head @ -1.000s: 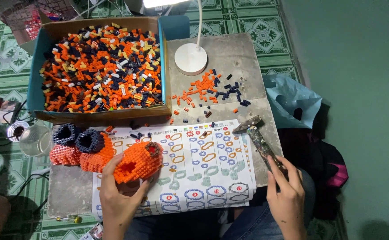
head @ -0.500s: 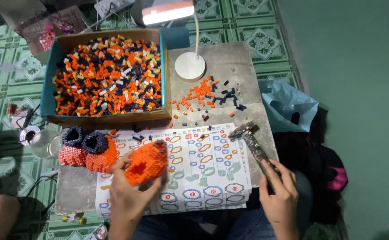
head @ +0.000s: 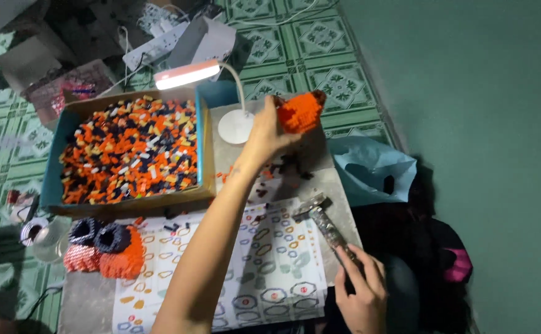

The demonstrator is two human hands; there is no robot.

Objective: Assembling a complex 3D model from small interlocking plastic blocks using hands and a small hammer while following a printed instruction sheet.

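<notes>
My left hand (head: pixel 264 133) pinches the orange beaded block (head: pixel 299 111) aloft at twelve o'clock, above the grey table (head: pixel 338 185); a loose pinch could drop it. My right hand (head: pixel 360 291) clasps the metal hammer (head: pixel 326 222) at five o'clock.

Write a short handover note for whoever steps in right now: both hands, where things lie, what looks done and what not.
Left hand: raised over the table, gripping the orange woven piece.
Right hand: at the near edge, holding the metal tool by its handle.
Box of orange, dark and white pieces sits left of the desk lamp.
Two finished-looking orange pieces lie beside the patterned sheet.
Loose pieces remain unused.
</notes>
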